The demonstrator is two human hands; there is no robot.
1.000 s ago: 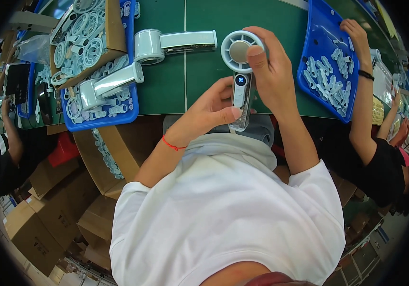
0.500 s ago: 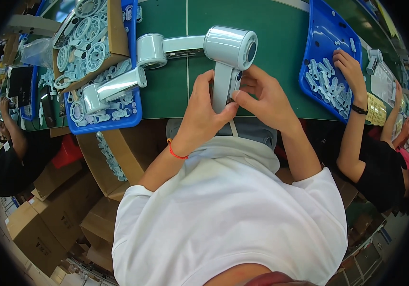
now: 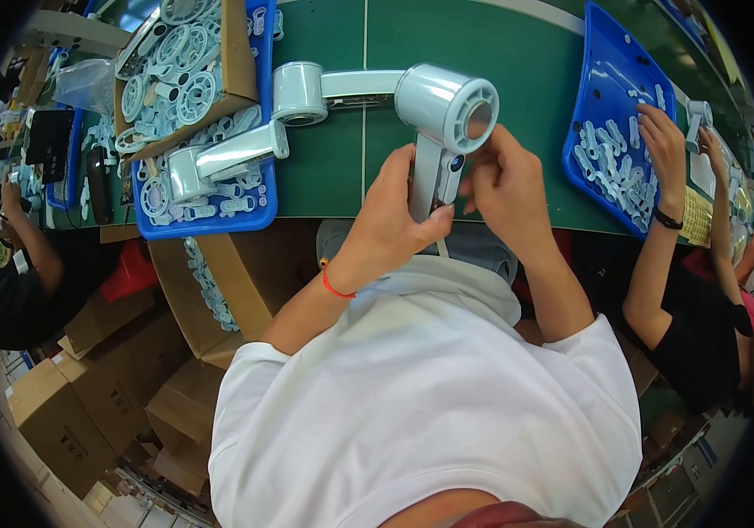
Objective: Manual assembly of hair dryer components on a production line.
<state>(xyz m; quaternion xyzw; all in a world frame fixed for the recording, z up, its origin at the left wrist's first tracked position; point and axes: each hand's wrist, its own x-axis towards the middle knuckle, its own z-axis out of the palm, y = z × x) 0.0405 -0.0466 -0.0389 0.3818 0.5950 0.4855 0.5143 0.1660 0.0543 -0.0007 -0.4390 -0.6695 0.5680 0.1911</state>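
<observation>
White fan (image 3: 437, 99) | left fingers (image 3: 401, 163) wrap handle (image 3: 425, 176) | right fingers (image 3: 505, 146) half-spread, bent (empty), nearby

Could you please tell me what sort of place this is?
Probably a factory assembly workshop: a co-worker's hand is at a blue tray of loose plastic parts, a cardboard box is heaped with more, and the left hand holds what looks like a handheld fan.

Green bench (image 3: 531, 79) shows bare between the held pale fan (image 3: 439, 99) and the right-hand blue tray (image 3: 610, 66), leaving the right hand (image 3: 511, 183) a lane forward; a co-worker's hand (image 3: 663, 145) obstructs that tray's right side. Leftward, a lying fan (image 3: 298, 90) crosses the way, a carton (image 3: 240, 53) beyond.
</observation>
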